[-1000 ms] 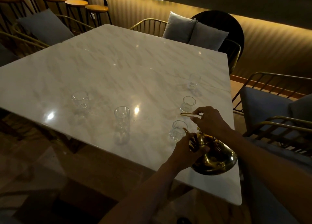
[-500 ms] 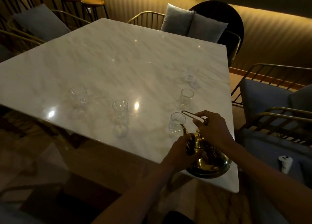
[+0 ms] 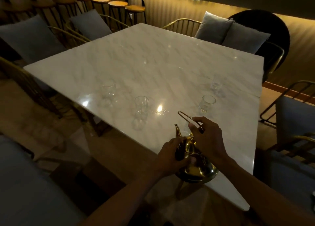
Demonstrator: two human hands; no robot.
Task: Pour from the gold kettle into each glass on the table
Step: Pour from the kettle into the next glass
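Note:
The gold kettle [image 3: 197, 164] stands at the near right part of the white marble table [image 3: 153, 63]. My right hand [image 3: 207, 138] grips its thin wire handle from above. Against the kettle's left side, below the spout, my left hand [image 3: 170, 155] is pressed. A clear glass [image 3: 186, 126] stands just behind the spout, mostly hidden by my right hand. Several more glasses stand apart: one [image 3: 206, 103] to the right, one [image 3: 216, 82] farther back, a tall one [image 3: 141, 106] in the middle, one [image 3: 108, 89] at the left.
Gold-framed chairs with grey cushions [image 3: 228, 31] ring the table; one chair [image 3: 293, 116] is close on the right. Bar stools [image 3: 117, 4] line the back wall. The table's near edge runs diagonally under the kettle.
The view has swung to the right and back, so the table sits more centred. Both hands stay on the kettle, and the wire handle now stands higher, in front of the nearest glass.

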